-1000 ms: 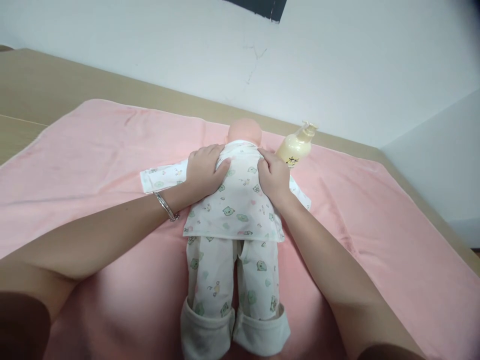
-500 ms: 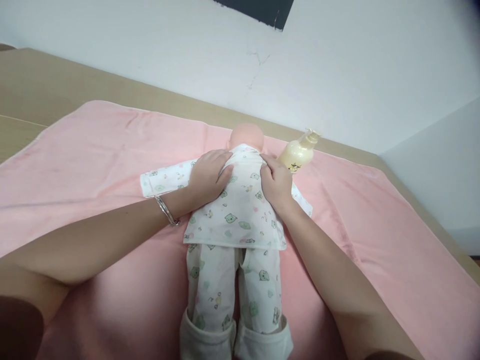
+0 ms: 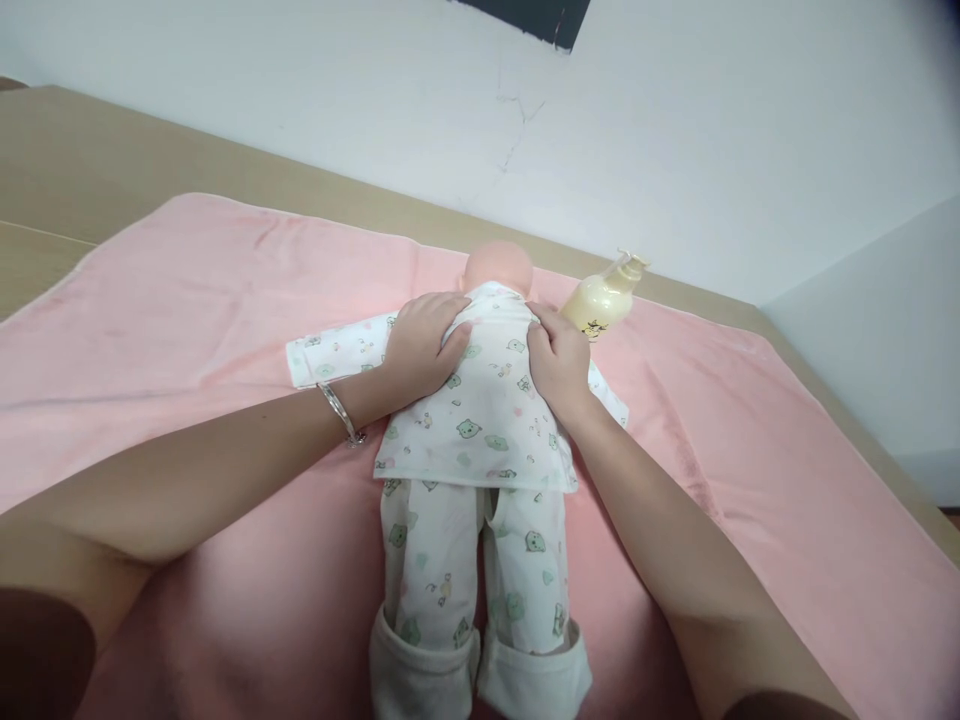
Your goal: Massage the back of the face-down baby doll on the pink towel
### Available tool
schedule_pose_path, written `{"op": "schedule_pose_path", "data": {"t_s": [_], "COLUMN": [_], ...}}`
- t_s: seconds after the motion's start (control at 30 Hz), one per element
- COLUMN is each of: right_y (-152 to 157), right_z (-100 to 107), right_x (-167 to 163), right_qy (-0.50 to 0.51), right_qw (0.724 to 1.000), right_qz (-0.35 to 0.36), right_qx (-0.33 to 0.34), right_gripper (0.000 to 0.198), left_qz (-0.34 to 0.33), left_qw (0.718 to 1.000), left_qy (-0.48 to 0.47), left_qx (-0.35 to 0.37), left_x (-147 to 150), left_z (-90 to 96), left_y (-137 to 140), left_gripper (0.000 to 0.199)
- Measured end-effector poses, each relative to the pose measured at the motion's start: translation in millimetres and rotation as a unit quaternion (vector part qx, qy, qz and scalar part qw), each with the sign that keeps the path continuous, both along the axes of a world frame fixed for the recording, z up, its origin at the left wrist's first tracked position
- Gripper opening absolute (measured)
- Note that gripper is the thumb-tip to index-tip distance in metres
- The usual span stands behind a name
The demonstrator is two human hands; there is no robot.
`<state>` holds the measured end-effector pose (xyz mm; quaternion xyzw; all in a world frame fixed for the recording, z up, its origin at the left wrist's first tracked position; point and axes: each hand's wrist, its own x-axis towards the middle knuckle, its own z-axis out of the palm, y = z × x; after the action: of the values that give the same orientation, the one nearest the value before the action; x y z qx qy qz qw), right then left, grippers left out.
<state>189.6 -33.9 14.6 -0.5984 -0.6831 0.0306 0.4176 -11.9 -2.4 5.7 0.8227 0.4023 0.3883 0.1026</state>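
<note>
A baby doll (image 3: 480,400) in white pyjamas with green animal prints lies stretched out on a pink blanket (image 3: 247,270). Its bald head (image 3: 499,266) points away from me, and no face shows. My left hand (image 3: 426,342) is wrapped over the doll's left-hand shoulder in the view, thumb resting on the shirt. Around the opposite shoulder curls my right hand (image 3: 559,358), its thumb also on the shirt. Parts of the fingers are hidden behind the shoulders. Just beyond my right hand, a pale yellow pump bottle (image 3: 602,300) lies tilted.
The blanket covers a wooden surface (image 3: 150,140) that borders a white wall (image 3: 337,90). A dark panel (image 3: 536,15) hangs at the top of the wall. Turned-up trouser cuffs (image 3: 424,670) lie nearest to me. A silver bracelet (image 3: 337,412) circles my left wrist.
The whole view has shifted slightly, so the doll, bottle and hands appear a little higher and further right. Both hands keep their places on the doll's shoulders.
</note>
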Motion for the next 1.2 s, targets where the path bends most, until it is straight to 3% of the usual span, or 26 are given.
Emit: {"op": "schedule_pose_path", "data": {"t_s": [1.2], "right_y": [-1.1], "right_z": [0.6], "right_x": [-1.0], "right_qy": [0.035], "right_qw": [0.999], "right_qz": [-0.018], "right_qx": [-0.004], "right_gripper": [0.042], "left_qz": [0.003], "left_qw": [1.0], "left_qy": [-0.005], "left_qx": [-0.009], "left_x": [1.2], "left_z": [-0.7], "left_y": [-0.5], "left_gripper": [0.048]}}
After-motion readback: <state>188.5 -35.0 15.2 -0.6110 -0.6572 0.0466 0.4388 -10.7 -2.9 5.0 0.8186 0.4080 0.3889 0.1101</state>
